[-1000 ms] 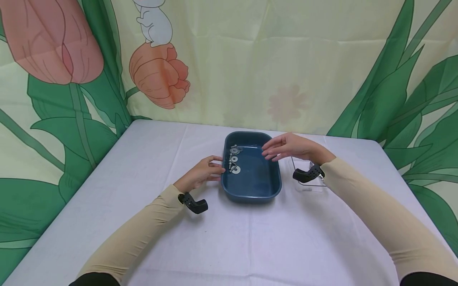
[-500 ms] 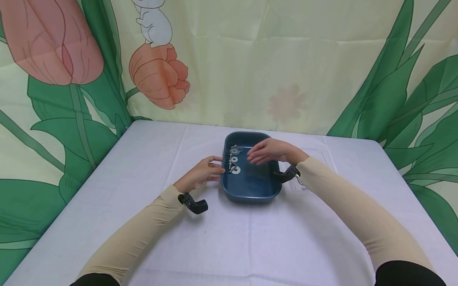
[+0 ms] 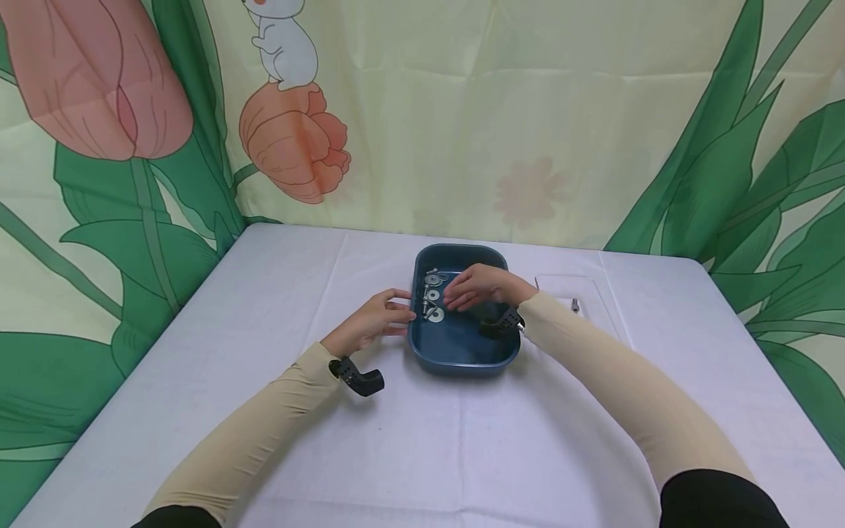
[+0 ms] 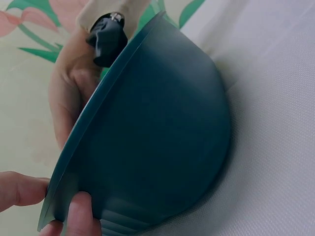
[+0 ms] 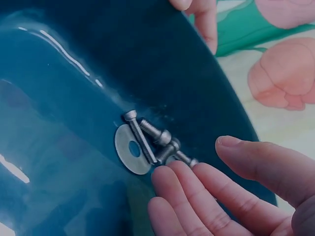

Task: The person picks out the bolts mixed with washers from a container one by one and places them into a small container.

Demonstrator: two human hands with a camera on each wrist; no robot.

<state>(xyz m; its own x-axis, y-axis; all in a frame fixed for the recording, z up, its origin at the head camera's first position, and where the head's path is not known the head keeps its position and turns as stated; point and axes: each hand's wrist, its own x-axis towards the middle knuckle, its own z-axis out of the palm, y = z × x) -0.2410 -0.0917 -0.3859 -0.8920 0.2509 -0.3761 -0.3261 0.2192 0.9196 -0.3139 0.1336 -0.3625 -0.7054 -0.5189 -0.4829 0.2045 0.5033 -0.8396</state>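
A dark blue tray stands on the white cloth. Along its left side lie several metal screws and flat washers. My left hand holds the tray's left rim; in the left wrist view, one fingertip reaches over the rim while other fingers lie against the outer wall. My right hand reaches down inside the tray, palm toward the hardware. Its fingers are extended, with thumb apart, and the fingertips are right at the screws and a large washer. Nothing shows between thumb and fingers.
Right of the tray, partly behind the right forearm, lies a clear plastic case with a small metal piece in it. White cloth covers the table. A printed curtain hangs behind its back edge.
My right hand has moved left and down, from the tray's right rim to the screws and washers, uncovering more of the clear case. My left hand stays at the left rim.
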